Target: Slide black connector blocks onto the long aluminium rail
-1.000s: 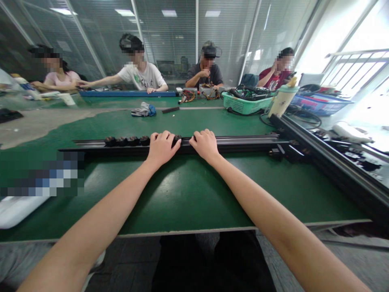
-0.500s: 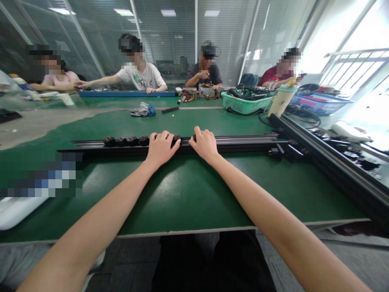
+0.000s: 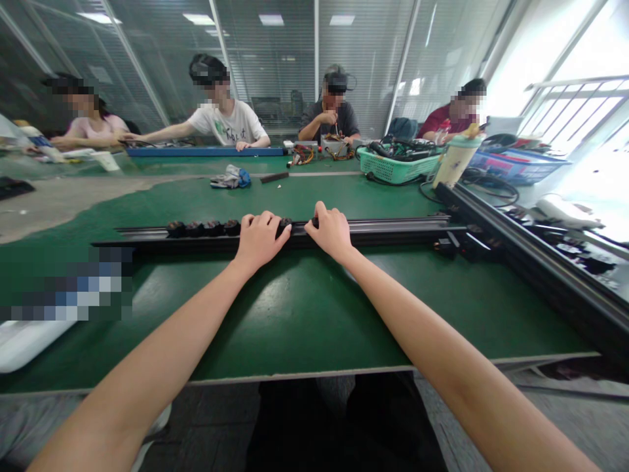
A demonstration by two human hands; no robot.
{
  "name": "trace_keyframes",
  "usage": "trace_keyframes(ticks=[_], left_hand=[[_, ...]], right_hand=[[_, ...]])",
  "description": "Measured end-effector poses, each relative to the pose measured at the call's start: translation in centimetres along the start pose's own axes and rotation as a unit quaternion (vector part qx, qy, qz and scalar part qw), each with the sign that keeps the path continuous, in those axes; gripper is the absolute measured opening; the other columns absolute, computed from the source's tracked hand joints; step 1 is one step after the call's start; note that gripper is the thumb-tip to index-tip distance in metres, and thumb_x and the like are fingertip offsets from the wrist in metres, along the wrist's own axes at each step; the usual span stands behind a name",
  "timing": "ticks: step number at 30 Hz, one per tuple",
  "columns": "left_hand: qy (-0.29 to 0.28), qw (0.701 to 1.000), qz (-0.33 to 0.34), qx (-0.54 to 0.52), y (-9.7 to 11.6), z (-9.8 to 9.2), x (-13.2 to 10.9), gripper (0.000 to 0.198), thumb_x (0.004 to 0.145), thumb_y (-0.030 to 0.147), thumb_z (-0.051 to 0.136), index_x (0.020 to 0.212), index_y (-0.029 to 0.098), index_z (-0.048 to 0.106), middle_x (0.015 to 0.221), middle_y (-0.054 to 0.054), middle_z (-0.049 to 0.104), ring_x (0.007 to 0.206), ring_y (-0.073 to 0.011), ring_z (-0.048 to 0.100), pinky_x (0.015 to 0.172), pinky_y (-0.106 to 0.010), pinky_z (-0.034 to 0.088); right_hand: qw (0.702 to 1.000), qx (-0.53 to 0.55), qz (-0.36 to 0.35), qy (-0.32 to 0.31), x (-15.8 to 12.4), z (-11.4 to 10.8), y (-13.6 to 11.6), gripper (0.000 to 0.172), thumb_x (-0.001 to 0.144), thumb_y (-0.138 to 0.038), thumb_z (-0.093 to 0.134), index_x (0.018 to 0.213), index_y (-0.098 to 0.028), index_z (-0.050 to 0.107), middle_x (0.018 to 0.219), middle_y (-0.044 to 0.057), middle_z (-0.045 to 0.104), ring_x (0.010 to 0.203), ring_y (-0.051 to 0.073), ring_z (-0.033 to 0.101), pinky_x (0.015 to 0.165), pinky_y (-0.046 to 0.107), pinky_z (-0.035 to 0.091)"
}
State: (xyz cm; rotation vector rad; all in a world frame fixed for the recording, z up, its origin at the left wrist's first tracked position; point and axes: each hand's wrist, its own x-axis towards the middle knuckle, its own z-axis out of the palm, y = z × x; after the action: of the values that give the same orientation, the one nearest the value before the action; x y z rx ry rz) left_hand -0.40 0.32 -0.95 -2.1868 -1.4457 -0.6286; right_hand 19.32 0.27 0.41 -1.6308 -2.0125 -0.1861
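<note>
A long black rail [image 3: 393,231] lies across the green table [image 3: 295,314] in front of me. Several small dark round parts [image 3: 204,228] sit in a row on its left stretch. My left hand [image 3: 259,238] rests on the rail with its fingers curled over one of these dark parts [image 3: 284,224]. Just to the right, my right hand [image 3: 333,231] grips the rail, fingers folded over its top and thumb pointing left. What lies under the fingers of either hand is hidden.
A second black rail [image 3: 531,255] runs along the right side. Farther back are a green basket of cables [image 3: 393,167], a bottle [image 3: 455,162], a crumpled cloth [image 3: 230,177] and a blue bar [image 3: 206,151]. Several people sit at the far side. A white object [image 3: 24,341] lies at the left.
My right hand has shifted slightly left along the rail and its fingers have lifted a little. My left hand has stayed where it was.
</note>
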Motion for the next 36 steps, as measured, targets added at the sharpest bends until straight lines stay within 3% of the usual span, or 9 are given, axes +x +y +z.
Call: trace_keyframes(ticks=[36], left_hand=[[-0.004, 1.000, -0.007, -0.016, 0.25, -0.29, 0.05, 0.047, 0.102, 0.048, 0.037, 0.114, 0.017, 0.070, 0.116, -0.016, 0.067, 0.108, -0.0312, 0.061, 0.103, -0.051, 0.033]], right_hand=[[0.999, -0.030, -0.007, -0.011, -0.03, -0.53, -0.09, 0.029, 0.097, -0.028, 0.043, 0.120, -0.014, 0.056, 0.103, 0.015, 0.072, 0.100, 0.029, 0.059, 0.087, 0.037, 0.040]])
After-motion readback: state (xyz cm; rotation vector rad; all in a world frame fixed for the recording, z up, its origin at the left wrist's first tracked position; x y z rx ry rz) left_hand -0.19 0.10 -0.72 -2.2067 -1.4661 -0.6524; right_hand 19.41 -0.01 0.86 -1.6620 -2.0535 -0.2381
